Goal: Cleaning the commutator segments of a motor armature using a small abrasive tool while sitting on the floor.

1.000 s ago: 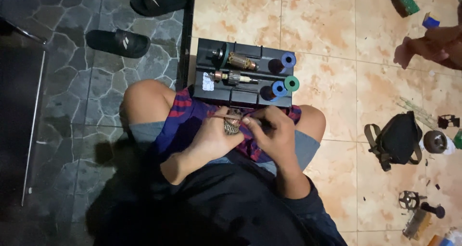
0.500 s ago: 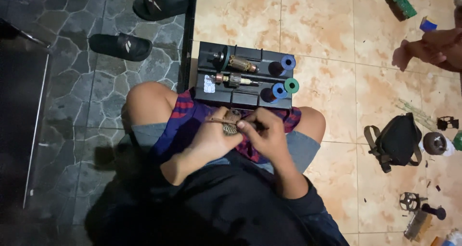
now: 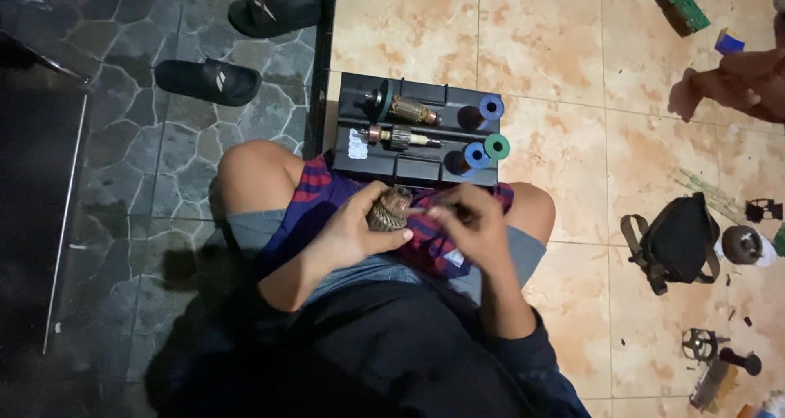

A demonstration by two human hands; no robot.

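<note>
My left hand (image 3: 352,230) stayed clamped around the armature (image 3: 390,210); my right hand (image 3: 470,222) had shifted slightly, grip pinching its shaft end.

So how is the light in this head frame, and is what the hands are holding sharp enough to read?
Head view: uneven light; the tan tiled floor is bright, the dark stone paving and the lower frame sink into shadow. The left hand holds a small motor armature, its outline readable but its windings soft; the right hand is slightly blurred at the fingertips. No strong glare; the black tray stays dim.
</note>
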